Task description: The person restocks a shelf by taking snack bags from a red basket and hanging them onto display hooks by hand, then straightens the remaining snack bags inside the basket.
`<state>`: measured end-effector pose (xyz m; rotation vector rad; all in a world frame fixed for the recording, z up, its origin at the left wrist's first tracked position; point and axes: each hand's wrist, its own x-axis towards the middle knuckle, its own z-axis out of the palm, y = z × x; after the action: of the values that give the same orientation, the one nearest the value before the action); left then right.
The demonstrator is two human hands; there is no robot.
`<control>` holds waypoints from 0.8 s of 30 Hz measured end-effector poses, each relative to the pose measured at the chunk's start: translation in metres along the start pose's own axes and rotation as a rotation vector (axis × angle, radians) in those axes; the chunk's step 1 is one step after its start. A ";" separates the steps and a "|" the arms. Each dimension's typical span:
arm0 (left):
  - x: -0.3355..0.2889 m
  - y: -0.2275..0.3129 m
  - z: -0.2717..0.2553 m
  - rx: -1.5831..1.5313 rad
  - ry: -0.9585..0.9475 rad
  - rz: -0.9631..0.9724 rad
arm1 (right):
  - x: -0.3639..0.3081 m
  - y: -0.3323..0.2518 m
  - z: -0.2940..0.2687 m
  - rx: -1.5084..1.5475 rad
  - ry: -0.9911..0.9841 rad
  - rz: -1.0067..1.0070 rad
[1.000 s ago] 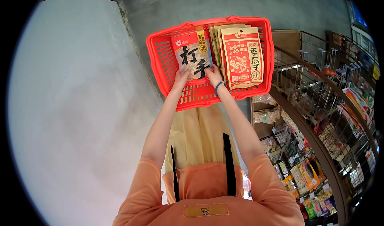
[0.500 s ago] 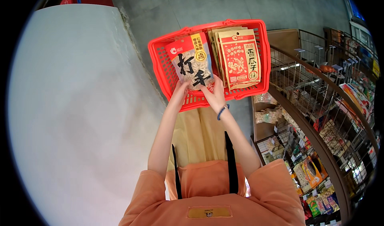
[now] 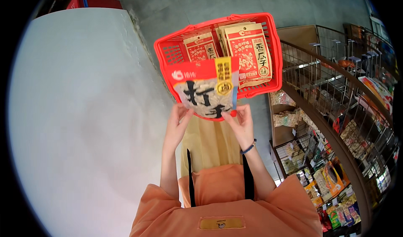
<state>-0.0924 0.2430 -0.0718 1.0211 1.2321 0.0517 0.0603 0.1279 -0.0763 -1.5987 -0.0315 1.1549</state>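
Note:
Both hands pinch the lower corners of a snack bag (image 3: 205, 95), red at the top with a yellow strip, a clear window over pale seeds and large black lettering. My left hand (image 3: 178, 118) is closed on its left corner, my right hand (image 3: 241, 121), with a dark blue band at the wrist, on its right corner. The bag is held in front of the near side of a red shopping basket (image 3: 276, 54). In the basket's right part stand several tan-and-red paper packets (image 3: 249, 54). Another tan-and-red packet (image 3: 200, 47) shows in the left part, partly hidden by the held bag.
A large white rounded surface (image 3: 84, 111) fills the left side. To the right curves a brown-railed wire shelf (image 3: 331, 136) with many packaged snacks (image 3: 331, 176). Grey floor (image 3: 180, 6) lies beyond the basket, and a red box (image 3: 98, 2) stands far left.
The snack bag has come up out of the basket's left part toward me, with both hands drawn back. A tan-and-red packet that it covered now shows behind it.

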 end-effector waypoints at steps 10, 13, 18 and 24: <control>-0.074 -0.020 0.005 0.376 -0.298 -0.065 | -0.079 0.030 -0.031 0.043 0.040 -0.032; -0.102 -0.040 -0.008 0.362 -0.328 0.023 | -0.113 0.063 -0.035 0.139 0.002 0.013; -0.146 -0.060 -0.022 0.511 -0.369 0.096 | -0.183 0.091 -0.026 0.264 0.127 0.031; -0.182 -0.069 -0.028 0.544 -0.420 0.324 | -0.255 0.084 -0.020 0.354 0.215 -0.070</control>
<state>-0.2179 0.1222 0.0198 1.6041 0.6947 -0.2491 -0.1032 -0.0617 0.0222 -1.3845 0.2434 0.8737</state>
